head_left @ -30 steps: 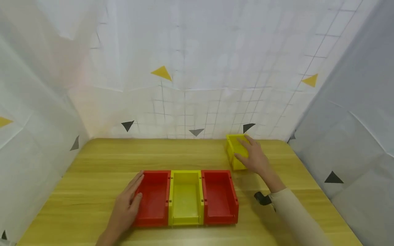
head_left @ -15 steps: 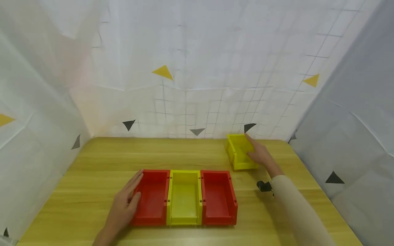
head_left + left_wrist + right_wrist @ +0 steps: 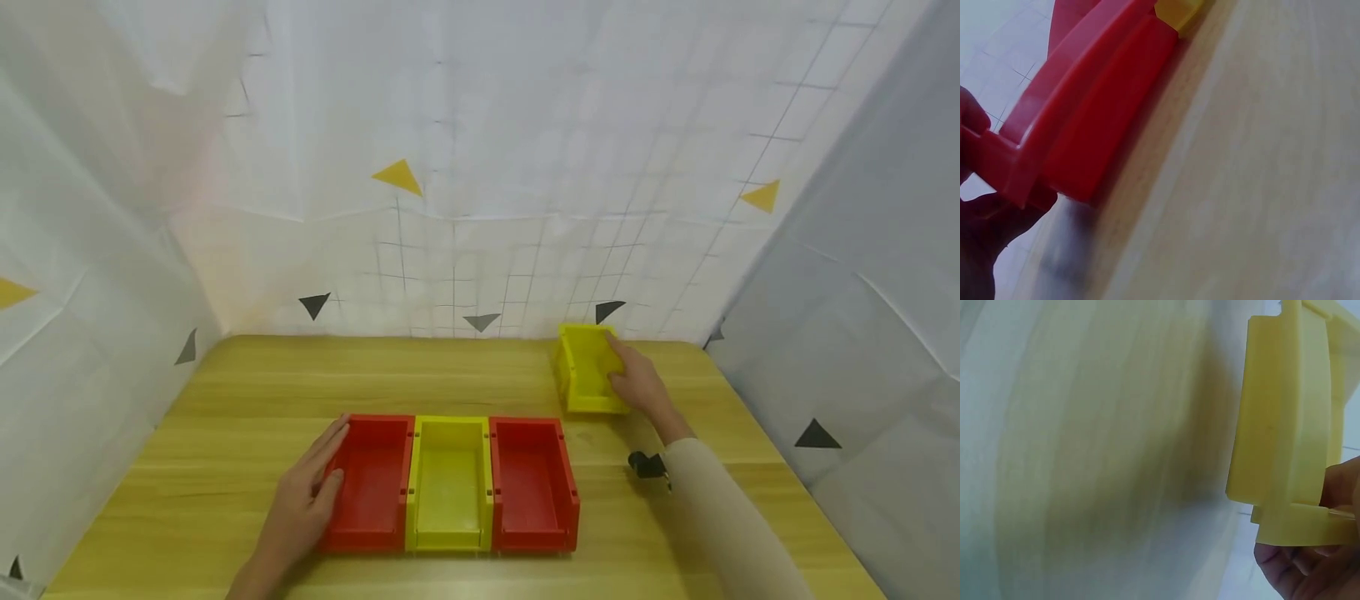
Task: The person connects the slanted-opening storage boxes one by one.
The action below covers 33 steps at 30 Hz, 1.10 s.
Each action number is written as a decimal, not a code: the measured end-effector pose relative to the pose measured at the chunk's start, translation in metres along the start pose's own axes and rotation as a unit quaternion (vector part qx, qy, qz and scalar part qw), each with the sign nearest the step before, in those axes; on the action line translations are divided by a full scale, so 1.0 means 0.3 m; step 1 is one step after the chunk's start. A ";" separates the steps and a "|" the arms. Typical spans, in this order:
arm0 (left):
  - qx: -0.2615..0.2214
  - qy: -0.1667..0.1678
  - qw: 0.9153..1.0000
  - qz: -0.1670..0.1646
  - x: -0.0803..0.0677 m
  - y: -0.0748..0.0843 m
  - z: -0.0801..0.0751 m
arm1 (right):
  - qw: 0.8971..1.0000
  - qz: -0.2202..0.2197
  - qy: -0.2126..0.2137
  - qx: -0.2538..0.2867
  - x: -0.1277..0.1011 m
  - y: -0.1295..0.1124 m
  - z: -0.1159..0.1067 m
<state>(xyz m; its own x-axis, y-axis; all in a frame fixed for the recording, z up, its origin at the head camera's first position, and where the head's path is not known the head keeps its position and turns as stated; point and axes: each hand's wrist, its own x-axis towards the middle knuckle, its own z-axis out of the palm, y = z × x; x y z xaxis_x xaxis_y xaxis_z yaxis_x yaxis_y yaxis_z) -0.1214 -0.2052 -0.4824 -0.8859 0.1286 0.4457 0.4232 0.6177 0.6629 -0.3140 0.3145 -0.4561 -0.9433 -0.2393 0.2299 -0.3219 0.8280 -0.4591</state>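
Note:
Three open bins stand side by side near the table's front: a left red bin (image 3: 371, 483), a middle yellow bin (image 3: 448, 483) and a right red bin (image 3: 531, 483). My left hand (image 3: 339, 450) holds the left red bin's outer wall, fingers along the outside and thumb over the rim. In the left wrist view that hand (image 3: 985, 206) pinches the red bin (image 3: 1097, 119) at a corner. A separate small yellow bin (image 3: 587, 367) sits at the back right. My right hand (image 3: 621, 373) grips its right wall. In the right wrist view its fingers (image 3: 1310, 569) curl under the yellow bin's (image 3: 1285, 425) rim.
The wooden table (image 3: 225, 433) is closed in by white gridded sheets on the left, back and right, marked with black and yellow triangles. A small black camera (image 3: 647, 465) sits on my right wrist. Bare wood lies between the row of bins and the back wall.
My right hand slid from on top of the small yellow bin to its right wall, and the bin shifted slightly to the right. My left hand stayed on the red bin.

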 end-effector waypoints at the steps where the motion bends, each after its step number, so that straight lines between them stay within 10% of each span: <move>1: -0.002 0.000 1.000 0.000 -0.001 -0.002 0.001 | 1.000 0.000 0.003 -0.002 -0.002 -0.004 -0.003; 33: -0.001 0.008 1.000 0.007 -0.002 -0.006 0.000 | 0.994 -0.060 0.096 0.003 -0.259 -0.289 -0.178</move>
<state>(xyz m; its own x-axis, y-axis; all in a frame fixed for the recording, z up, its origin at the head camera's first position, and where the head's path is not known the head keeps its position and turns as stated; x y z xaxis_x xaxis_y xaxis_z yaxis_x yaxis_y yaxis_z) -0.1218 -0.2065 -0.4838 -0.8768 0.1247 0.4643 0.4356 0.6148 0.6575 -0.2085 0.2885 -0.3883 -0.8653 -0.2345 0.4431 -0.4325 0.7962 -0.4231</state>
